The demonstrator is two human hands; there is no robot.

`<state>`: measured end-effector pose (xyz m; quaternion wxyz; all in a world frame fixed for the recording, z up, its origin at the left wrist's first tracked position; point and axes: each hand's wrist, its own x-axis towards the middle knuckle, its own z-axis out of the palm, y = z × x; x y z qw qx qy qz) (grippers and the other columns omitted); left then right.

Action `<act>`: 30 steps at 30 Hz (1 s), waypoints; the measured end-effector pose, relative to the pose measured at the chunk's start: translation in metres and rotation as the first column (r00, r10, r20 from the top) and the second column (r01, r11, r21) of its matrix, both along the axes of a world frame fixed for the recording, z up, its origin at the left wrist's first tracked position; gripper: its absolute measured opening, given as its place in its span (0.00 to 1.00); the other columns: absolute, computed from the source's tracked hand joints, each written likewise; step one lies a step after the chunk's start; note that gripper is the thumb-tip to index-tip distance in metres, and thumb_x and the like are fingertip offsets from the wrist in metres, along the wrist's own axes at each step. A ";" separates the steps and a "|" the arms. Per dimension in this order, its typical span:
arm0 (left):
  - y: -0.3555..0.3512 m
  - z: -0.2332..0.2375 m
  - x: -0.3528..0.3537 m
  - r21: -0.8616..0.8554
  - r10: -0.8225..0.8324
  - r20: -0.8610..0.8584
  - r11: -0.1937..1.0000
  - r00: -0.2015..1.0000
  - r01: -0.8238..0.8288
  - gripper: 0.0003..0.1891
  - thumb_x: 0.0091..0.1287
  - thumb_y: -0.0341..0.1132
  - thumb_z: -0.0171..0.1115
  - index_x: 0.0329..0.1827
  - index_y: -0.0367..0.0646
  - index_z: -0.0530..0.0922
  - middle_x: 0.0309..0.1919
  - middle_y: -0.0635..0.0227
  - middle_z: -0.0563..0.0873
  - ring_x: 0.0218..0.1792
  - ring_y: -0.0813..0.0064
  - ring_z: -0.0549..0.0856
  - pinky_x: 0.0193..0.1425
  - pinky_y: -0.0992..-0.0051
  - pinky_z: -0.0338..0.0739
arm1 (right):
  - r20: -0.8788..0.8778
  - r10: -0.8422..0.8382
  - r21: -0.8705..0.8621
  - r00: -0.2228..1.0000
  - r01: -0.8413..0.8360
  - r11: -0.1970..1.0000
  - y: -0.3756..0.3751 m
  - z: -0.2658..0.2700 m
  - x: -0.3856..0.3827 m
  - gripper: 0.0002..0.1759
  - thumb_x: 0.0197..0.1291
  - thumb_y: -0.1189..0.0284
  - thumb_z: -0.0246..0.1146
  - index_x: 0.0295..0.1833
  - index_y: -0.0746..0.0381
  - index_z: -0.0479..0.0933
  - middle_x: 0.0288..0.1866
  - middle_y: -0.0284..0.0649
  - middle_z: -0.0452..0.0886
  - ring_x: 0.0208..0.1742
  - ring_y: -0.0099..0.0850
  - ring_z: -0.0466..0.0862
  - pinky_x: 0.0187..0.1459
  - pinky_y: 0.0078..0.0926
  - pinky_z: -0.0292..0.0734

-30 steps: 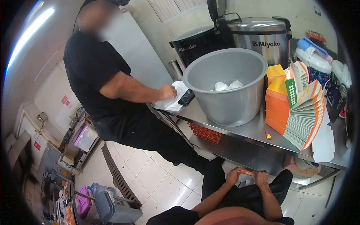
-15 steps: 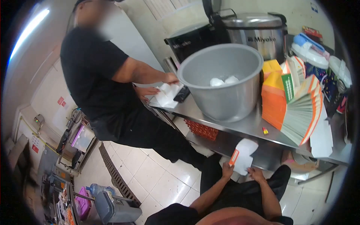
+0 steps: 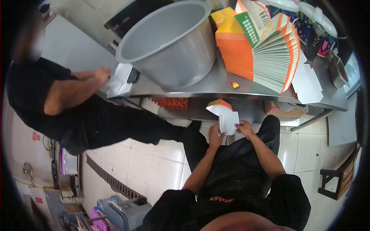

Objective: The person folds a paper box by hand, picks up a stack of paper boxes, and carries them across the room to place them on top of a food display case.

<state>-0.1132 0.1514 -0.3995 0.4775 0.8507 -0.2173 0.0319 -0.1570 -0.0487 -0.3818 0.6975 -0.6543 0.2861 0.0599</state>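
Observation:
Over my lap, both hands hold a small cardboard food box point(image 3: 230, 122), white inside with an orange and yellow flap bent over at its far end. My left hand point(image 3: 216, 135) grips the near left side, its thumb against the card. The fingers of my right hand point(image 3: 244, 128) pinch the right edge. Beyond them, a fanned stack of orange, green and white folded cartons point(image 3: 269, 57) lies on the steel table point(image 3: 189, 94). Flat white card pieces point(image 3: 308, 85) lie right of that stack.
A large grey pot point(image 3: 169, 57) stands on the table beside a small red and yellow packet point(image 3: 234, 84). At left, a co-worker point(image 3: 50, 88) stands by white paper point(image 3: 119, 80) and a black object point(image 3: 133, 75). An orange-red crate point(image 3: 169, 102) sits underneath. A wooden stool point(image 3: 339, 175) is at right.
My view has shifted and rotated. The box in my hands, flatter before, now has its sides raised and its coloured flap bent over. The co-worker's hands have come together above the white paper.

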 end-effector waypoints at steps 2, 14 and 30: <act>-0.008 0.031 -0.005 0.039 -0.173 0.056 0.985 0.983 0.171 0.31 0.45 0.37 0.79 0.53 0.39 0.74 0.47 0.52 0.80 0.54 0.51 0.78 0.61 0.62 0.72 | -0.008 0.013 -0.015 1.000 -0.013 1.000 -0.002 -0.001 0.001 0.10 0.62 0.71 0.63 0.39 0.69 0.80 0.28 0.39 0.83 0.26 0.25 0.82 0.30 0.23 0.79; -0.014 0.019 -0.011 0.072 -0.125 -0.400 0.983 0.908 0.167 0.10 0.61 0.38 0.67 0.33 0.39 0.84 0.20 0.61 0.83 0.22 0.66 0.82 0.31 0.69 0.75 | 0.028 0.311 -0.548 0.950 -0.245 0.800 0.006 -0.003 -0.003 0.12 0.63 0.65 0.62 0.41 0.64 0.83 0.31 0.48 0.83 0.34 0.41 0.84 0.37 0.36 0.78; -0.010 -0.016 -0.005 -0.628 -0.564 -0.778 0.699 0.275 -0.342 0.15 0.69 0.27 0.60 0.57 0.35 0.76 0.47 0.69 0.82 0.48 0.77 0.82 0.57 0.77 0.79 | 0.237 0.473 -0.786 0.849 -0.120 0.607 0.036 0.055 -0.005 0.11 0.56 0.70 0.67 0.43 0.63 0.83 0.36 0.46 0.85 0.36 0.44 0.85 0.37 0.35 0.79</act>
